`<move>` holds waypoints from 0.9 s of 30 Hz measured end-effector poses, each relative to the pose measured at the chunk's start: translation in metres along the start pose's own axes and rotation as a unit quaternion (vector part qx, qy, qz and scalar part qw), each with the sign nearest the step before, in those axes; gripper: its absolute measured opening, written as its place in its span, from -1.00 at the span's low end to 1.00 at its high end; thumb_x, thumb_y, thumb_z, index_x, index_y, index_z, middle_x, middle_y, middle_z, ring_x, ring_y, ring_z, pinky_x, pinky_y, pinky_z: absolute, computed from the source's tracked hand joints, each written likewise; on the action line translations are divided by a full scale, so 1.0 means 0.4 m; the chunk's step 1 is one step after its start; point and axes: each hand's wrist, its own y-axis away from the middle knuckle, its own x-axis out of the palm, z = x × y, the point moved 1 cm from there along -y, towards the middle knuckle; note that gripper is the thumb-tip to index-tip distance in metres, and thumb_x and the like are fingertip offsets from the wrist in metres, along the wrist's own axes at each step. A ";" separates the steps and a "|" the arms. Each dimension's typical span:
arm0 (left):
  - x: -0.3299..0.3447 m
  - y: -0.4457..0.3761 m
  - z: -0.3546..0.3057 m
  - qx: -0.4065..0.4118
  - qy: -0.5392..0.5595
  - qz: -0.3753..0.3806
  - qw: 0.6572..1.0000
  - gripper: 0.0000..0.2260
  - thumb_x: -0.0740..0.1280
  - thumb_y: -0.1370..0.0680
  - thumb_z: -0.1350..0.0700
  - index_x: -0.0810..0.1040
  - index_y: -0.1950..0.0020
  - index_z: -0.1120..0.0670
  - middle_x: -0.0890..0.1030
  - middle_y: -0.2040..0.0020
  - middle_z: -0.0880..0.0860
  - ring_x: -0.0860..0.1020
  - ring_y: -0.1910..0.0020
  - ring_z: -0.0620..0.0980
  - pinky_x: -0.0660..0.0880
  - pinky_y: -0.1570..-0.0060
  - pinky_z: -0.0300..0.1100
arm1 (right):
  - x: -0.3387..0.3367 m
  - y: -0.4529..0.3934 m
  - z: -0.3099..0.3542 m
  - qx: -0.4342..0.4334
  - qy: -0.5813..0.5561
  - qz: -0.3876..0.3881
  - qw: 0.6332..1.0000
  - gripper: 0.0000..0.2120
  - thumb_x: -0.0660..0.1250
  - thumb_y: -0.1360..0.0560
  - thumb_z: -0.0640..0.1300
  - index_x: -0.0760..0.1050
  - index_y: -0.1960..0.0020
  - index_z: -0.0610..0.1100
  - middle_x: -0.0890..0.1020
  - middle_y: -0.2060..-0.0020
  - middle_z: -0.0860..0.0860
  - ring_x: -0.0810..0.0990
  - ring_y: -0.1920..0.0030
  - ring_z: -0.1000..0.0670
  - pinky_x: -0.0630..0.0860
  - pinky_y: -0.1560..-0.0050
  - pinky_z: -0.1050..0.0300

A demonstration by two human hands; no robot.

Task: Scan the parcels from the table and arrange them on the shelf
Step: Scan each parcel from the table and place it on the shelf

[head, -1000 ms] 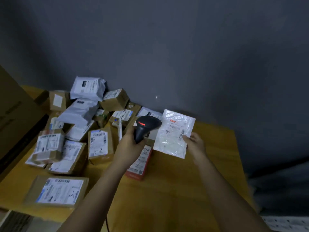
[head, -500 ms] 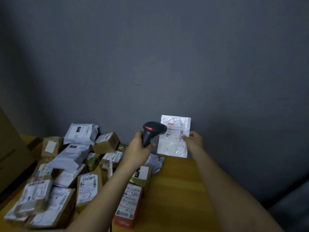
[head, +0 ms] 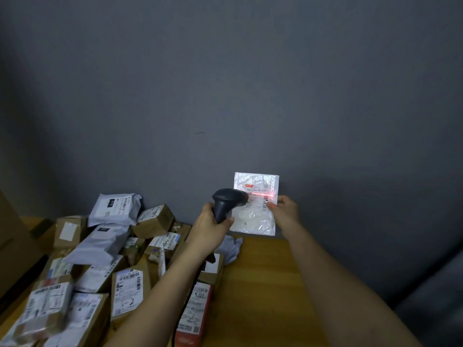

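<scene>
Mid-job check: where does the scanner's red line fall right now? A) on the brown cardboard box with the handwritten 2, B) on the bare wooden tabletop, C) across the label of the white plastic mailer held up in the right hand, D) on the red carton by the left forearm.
C: the red line crosses the label of the white plastic mailer pinched by the right hand, with the dark handheld scanner in the left hand aimed at it.

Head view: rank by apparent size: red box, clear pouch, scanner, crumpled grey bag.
1. Red box and clear pouch: similar in area, and the box is nearer the camera, so no ranking between them.
2. Scanner, gripped by the left hand.
3. Crumpled grey bag, partly hidden.
</scene>
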 end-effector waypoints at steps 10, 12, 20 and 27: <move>0.044 0.008 -0.023 0.033 0.038 0.058 0.997 -0.74 0.40 -0.51 0.13 0.40 -0.12 0.07 0.53 0.10 0.04 0.52 0.14 -0.04 0.47 0.16 -0.21 | -0.069 0.076 -0.066 0.017 -0.044 -0.023 0.999 -0.90 0.36 -0.53 -0.26 0.49 -0.04 -0.18 0.61 0.02 -0.09 0.59 0.07 -0.04 0.52 0.14 0.14; 0.088 0.011 -0.038 0.043 0.045 0.086 0.994 -0.76 0.40 -0.50 0.14 0.41 -0.10 0.06 0.53 0.11 0.02 0.52 0.16 -0.05 0.45 0.19 -0.23 | -0.119 0.112 -0.116 0.034 -0.053 -0.054 0.997 -0.90 0.37 -0.53 -0.23 0.50 -0.04 -0.18 0.62 0.05 -0.06 0.61 0.09 -0.02 0.53 0.20 0.20; 0.392 0.143 -0.122 0.117 0.055 0.254 0.959 -0.82 0.38 -0.52 0.16 0.38 0.06 -0.01 0.47 0.22 -0.01 0.47 0.28 -0.08 0.37 0.33 -0.25 | -0.507 0.405 -0.354 0.088 -0.128 -0.326 0.932 -0.81 0.41 -0.51 -0.22 0.52 0.01 -0.35 0.64 0.14 -0.19 0.64 0.17 -0.06 0.62 0.19 0.13; 0.652 0.503 -0.276 0.227 0.039 0.433 0.872 -0.83 0.37 -0.54 0.10 0.40 -0.05 0.05 0.50 0.16 0.02 0.47 0.26 -0.09 0.40 0.29 -0.19 | -0.922 0.923 -0.459 0.107 -0.088 -0.588 0.797 -0.93 0.42 -0.50 -0.19 0.54 0.11 -0.17 0.60 0.28 0.00 0.55 0.31 0.09 0.48 0.33 0.34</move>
